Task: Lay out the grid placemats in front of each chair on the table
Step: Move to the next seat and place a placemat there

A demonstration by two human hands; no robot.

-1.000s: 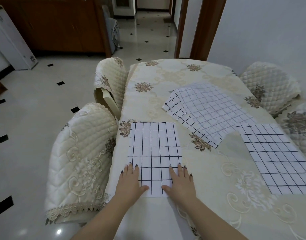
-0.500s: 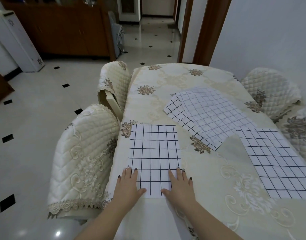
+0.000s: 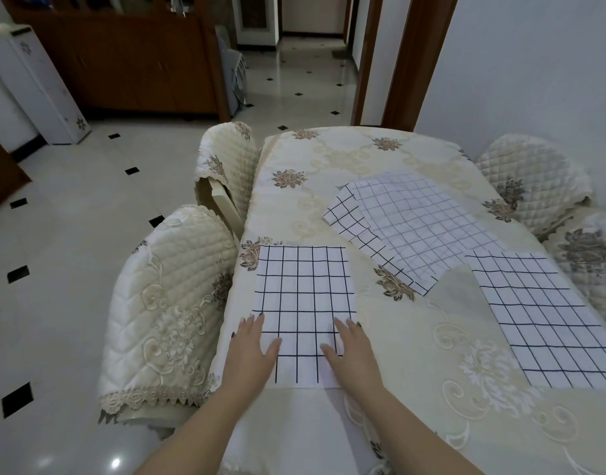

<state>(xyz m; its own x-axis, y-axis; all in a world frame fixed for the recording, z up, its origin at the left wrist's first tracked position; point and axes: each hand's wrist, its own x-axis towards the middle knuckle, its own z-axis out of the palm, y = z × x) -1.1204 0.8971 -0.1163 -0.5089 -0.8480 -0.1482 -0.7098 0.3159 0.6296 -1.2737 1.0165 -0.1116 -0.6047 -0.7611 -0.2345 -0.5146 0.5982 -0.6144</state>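
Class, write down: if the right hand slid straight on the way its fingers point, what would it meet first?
The right hand would cross the near placemat it rests on, then bare tablecloth; next probably the left corner of the stacked placemats, though it might miss it.

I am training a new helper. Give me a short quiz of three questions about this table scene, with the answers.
1. True or false: the left hand and the right hand lie flat on the near placemat.
2. Where is the pile of placemats? A) at mid-table B) on the floor C) on a chair seat
3. Fill in: ___ covered chairs stand along the left side of the table.
Key: 1 true; 2 A; 3 two.
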